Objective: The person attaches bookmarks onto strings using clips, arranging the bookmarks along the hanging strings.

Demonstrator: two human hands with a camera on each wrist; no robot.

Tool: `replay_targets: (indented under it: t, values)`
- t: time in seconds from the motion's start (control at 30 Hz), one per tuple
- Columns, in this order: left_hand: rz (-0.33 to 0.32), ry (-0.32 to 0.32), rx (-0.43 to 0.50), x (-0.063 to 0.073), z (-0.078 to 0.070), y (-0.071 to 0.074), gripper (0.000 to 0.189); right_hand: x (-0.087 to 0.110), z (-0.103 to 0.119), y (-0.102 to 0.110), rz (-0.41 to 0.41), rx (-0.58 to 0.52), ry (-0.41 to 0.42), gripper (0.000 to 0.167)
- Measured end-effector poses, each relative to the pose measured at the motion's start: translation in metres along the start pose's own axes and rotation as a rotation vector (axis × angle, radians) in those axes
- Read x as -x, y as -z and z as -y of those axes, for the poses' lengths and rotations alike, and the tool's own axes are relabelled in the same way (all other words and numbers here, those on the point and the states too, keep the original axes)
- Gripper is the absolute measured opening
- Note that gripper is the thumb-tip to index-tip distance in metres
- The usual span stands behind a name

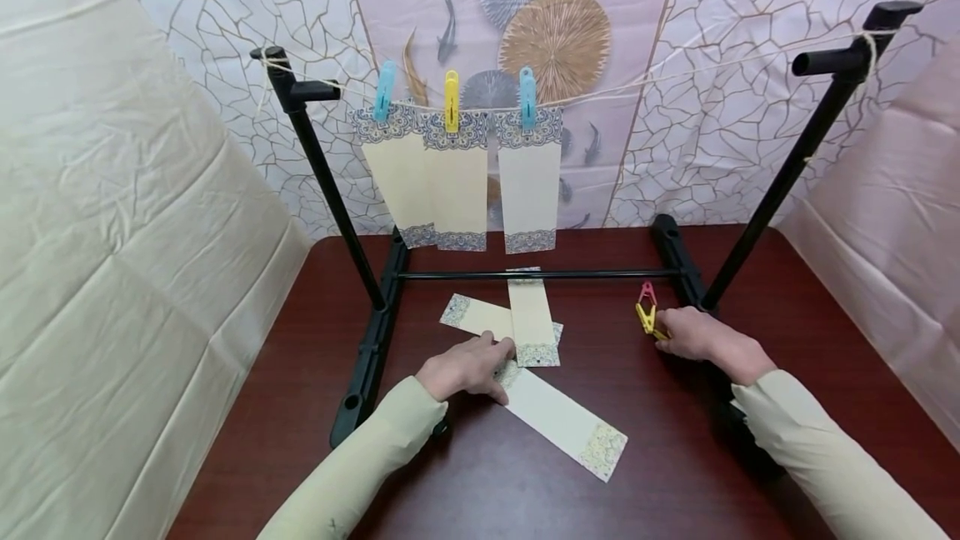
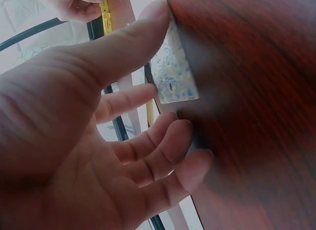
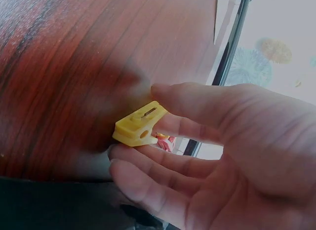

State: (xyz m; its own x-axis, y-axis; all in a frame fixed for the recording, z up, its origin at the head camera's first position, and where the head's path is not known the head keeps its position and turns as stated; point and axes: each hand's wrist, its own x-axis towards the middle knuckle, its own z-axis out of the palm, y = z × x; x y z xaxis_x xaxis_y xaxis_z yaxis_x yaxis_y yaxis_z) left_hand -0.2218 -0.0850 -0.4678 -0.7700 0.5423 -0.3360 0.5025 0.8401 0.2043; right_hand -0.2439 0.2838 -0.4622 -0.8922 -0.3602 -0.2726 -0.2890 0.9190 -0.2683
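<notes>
My left hand has its thumb and fingers at opposite edges of one end of a long paper card, which lies slantwise on the table; the left wrist view shows the patterned card end between thumb and index finger. Two more cards lie crossed beyond it, an upper card over a lower card. At the right, my right hand pinches a yellow clothespin between thumb and fingers, just above the table. Beside it lie another yellow clothespin and a pink clothespin.
A black rack stands on the dark red table, with a low crossbar. Along its string hang three cards, held by a blue clothespin, a yellow clothespin and another blue clothespin.
</notes>
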Motion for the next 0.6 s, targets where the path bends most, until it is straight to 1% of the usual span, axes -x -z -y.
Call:
replay_targets:
  t: [0.17, 0.23, 0.3, 0.37, 0.43, 0.5, 0.6]
  values:
    - [0.023, 0.042, -0.013, 0.0, -0.001, 0.002, 0.064, 0.002, 0.001, 0.002, 0.014, -0.02, 0.004, 0.011]
    - [0.024, 0.058, 0.013, 0.0, -0.001, 0.002, 0.065, 0.003, 0.002, 0.001, 0.024, -0.033, -0.001, 0.009]
    - [0.023, 0.059, 0.056, 0.0, 0.001, 0.001, 0.061, 0.003, 0.002, 0.0, 0.024, -0.039, 0.001, 0.008]
    - [0.02, 0.041, 0.102, 0.0, 0.003, 0.001, 0.055, 0.004, 0.002, 0.0, 0.024, -0.041, 0.005, 0.008]
    - [0.017, 0.007, 0.163, -0.001, 0.006, -0.001, 0.048, 0.005, 0.002, 0.0, 0.027, -0.04, 0.008, 0.007]
    - [0.003, -0.033, 0.22, -0.001, 0.008, -0.001, 0.041, 0.005, 0.002, 0.0, 0.029, -0.037, 0.01, 0.008]
    - [-0.032, -0.082, 0.318, 0.001, 0.011, -0.002, 0.037, 0.004, 0.0, 0.0, 0.033, -0.037, 0.015, 0.009]
